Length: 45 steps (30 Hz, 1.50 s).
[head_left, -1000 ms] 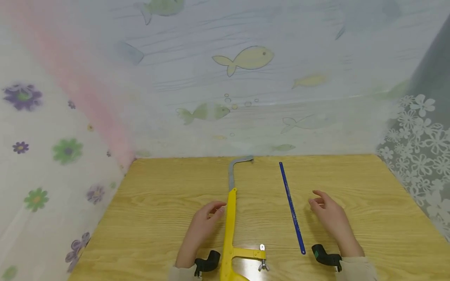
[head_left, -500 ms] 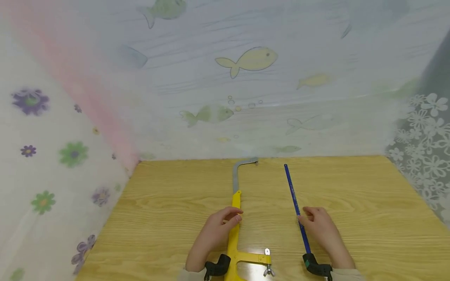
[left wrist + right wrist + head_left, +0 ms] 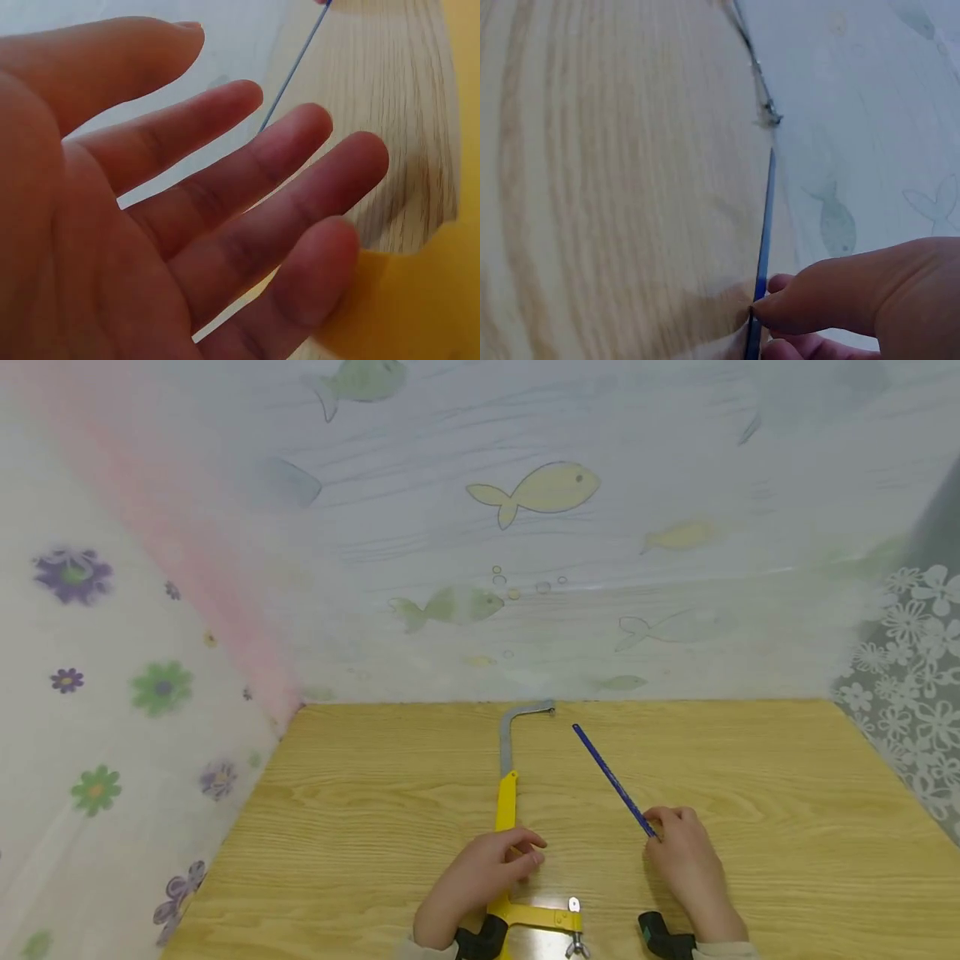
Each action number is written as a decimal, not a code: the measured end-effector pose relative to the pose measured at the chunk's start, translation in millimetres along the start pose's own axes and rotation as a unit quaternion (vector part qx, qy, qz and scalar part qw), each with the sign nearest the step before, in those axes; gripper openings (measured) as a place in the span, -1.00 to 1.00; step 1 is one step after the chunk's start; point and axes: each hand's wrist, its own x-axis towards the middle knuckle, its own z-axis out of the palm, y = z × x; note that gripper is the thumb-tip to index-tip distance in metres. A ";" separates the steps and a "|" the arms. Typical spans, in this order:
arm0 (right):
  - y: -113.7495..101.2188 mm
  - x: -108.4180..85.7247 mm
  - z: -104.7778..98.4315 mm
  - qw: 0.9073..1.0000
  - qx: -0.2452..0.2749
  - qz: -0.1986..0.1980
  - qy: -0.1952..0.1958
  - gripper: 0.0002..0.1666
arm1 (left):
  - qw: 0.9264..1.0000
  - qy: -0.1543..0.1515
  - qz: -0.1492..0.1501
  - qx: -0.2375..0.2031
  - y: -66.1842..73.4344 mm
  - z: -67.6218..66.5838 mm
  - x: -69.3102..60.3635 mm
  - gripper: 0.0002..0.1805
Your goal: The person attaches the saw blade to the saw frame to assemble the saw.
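Diagonally forward-left, the blue blade [image 3: 616, 785].

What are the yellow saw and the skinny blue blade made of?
The yellow saw looks like painted metal: smooth yellow, with a bare-looking, dull grey bent end. The blue blade is probably thin metal too, coated blue; its pale specks may be worn paint or printing.

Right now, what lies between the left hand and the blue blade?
Between the left hand and the blue blade, only bare wooden table shows in the head view.
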 end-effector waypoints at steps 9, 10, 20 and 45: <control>-4.3 0.6 1.6 0.999 -0.014 0.036 0.013 -0.69 | 0.998 -0.013 0.009 0.060 3.7 5.1 -0.3 -0.75; -4.3 0.7 1.9 0.999 -0.017 0.038 0.014 -0.69 | 0.998 -0.012 0.008 0.064 3.7 5.4 -0.4 -0.76; -1.1 -3.9 0.0 0.997 -0.055 0.025 0.043 -0.77 | 0.995 -0.027 -0.030 0.093 12.9 11.6 -1.5 -0.88; 7.7 0.2 -12.4 0.999 -0.009 0.018 -0.038 -0.80 | 0.982 -0.035 -0.025 0.183 16.0 18.7 -2.2 -0.89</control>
